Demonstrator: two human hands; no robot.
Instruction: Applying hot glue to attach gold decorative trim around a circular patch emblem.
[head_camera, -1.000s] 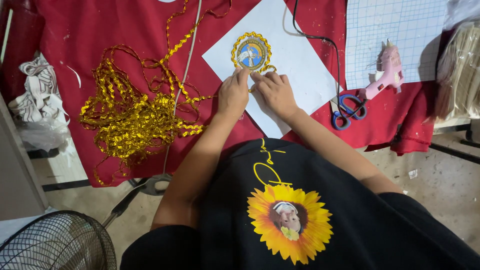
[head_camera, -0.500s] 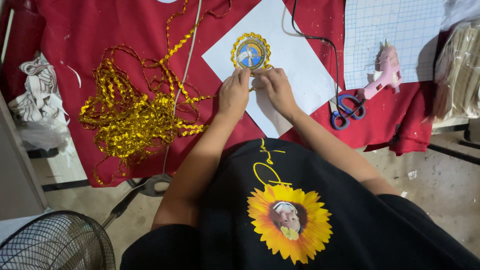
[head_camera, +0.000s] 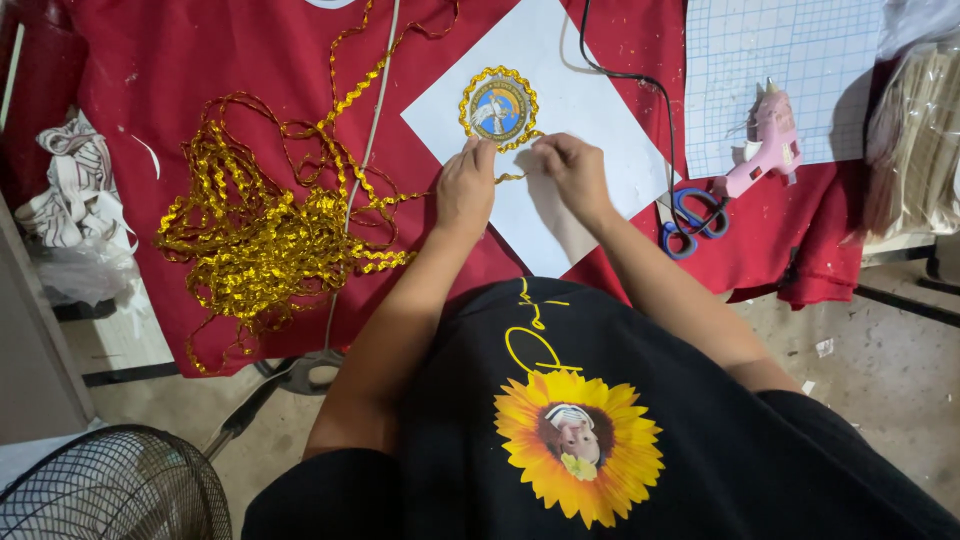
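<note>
Your left hand (head_camera: 466, 187) and right hand (head_camera: 572, 170) sit at the lower edge of the round blue badge (head_camera: 499, 108) on the white paper (head_camera: 590, 100), fingers pinched together on the gold trim (head_camera: 510, 176). Trim looks nearly all the way round the badge, so likely only the end at the bottom is left. Loose gold trim pile (head_camera: 255, 235), scissors (head_camera: 692, 215) and pink glue gun (head_camera: 768, 145) lie on the red table (head_camera: 150, 60).

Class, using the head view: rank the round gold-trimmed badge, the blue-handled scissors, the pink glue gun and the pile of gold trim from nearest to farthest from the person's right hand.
From the right hand:
1. Round badge, just up-left on the white paper.
2. Scissors, to the right on the red cloth.
3. Glue gun, farther right, past the scissors.
4. Gold trim pile, far left.
</note>
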